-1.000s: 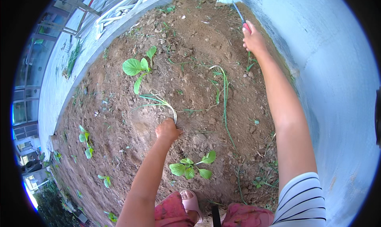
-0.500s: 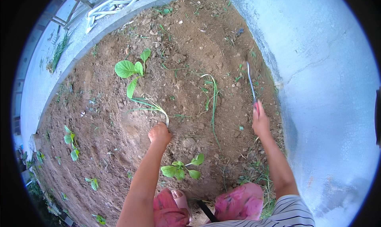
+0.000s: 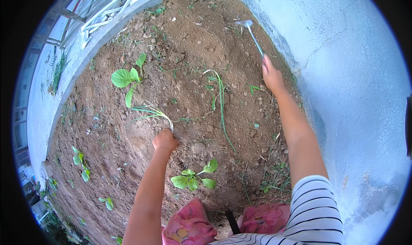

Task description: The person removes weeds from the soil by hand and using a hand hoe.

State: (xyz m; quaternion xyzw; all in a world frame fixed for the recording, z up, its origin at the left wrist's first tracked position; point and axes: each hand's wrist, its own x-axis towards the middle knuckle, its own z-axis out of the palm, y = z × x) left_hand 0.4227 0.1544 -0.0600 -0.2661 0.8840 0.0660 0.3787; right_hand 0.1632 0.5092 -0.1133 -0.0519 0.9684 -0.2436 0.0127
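My left hand point(image 3: 165, 140) is closed low over the soil, around the pale end of a green onion point(image 3: 159, 112). The onion's green leaves spread toward the far left. Farther out, by the wall, my right hand point(image 3: 273, 76) grips the handle of a small hoe point(image 3: 255, 41). Its metal head, slightly blurred, is at the far end, over the soil. Between my hands another green onion point(image 3: 222, 101) lies loose on the ground. A leafy seedling point(image 3: 123, 78) stands beyond my left hand, and a second leafy seedling point(image 3: 193, 179) is nearer my knees.
A pale cracked wall point(image 3: 343, 73) borders the soil bed point(image 3: 128, 159) on the right. A concrete curb point(image 3: 81, 69) curves round the left, with white pipes point(image 3: 113, 9) behind it. Smaller seedlings point(image 3: 81, 161) grow at the left. Weeds point(image 3: 274, 178) lie near my right knee.
My right hand has moved farther away with the hoe, its head now near the bed's far right edge. My left hand stays at the onion; the view has shifted a little.
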